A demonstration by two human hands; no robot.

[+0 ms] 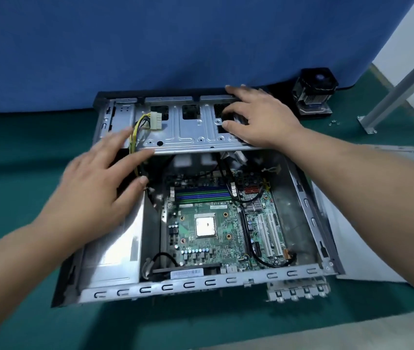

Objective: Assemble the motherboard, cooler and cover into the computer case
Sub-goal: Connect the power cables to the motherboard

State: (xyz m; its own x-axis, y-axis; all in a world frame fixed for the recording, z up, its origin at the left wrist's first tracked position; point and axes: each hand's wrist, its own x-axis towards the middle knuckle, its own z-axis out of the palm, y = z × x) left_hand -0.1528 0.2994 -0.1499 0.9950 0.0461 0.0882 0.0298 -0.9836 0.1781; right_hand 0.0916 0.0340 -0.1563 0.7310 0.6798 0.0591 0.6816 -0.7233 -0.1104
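The motherboard is already seated in the computer case. The drive bracket is steadied by the right hand, fingers spread flat; the left hand hovers open — the cooler waits beside the case.

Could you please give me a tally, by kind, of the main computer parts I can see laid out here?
Computer case: 1
Motherboard: 1, lying inside the case
Cooler: 1, on the mat behind the case
Cover panel: 1, flat on the mat beside the case
Total: 4
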